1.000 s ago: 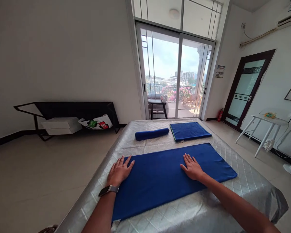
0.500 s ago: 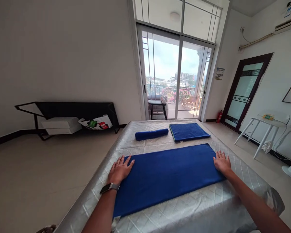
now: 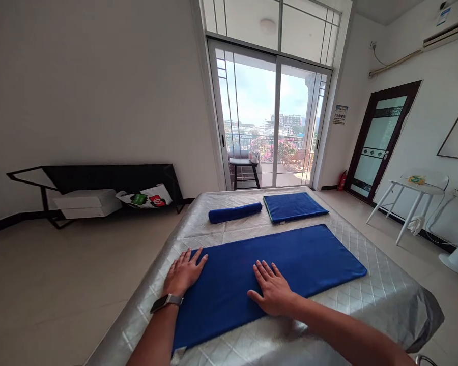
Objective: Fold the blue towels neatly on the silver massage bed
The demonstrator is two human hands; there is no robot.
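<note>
Towel [image 3: 309,259] in plain blue lies spread flat, its long sides running left to right, on a silver quilted cover [image 3: 347,320]. The left hand [image 3: 181,274] rests palm down over its left end, near the far left corner, fingers [image 3: 185,257] spread, gripping nothing. A watch [image 3: 167,302] with a dark face circles that wrist. The right hand [image 3: 273,295] lies palm down near the middle of the towel, toward the near edge; its fingers are extended, thumb apart, also gripping nothing. Beyond the towel, apart from it, are a blue roll [image 3: 234,212] and, just right of that, a folded blue cloth [image 3: 295,207] with a green edge. Farther off stand a dark stool [image 3: 244,162] by the sliding glass door [image 3: 277,117] and, at right, a white chair [image 3: 418,187] bearing a yellow packet [image 3: 417,179].
</note>
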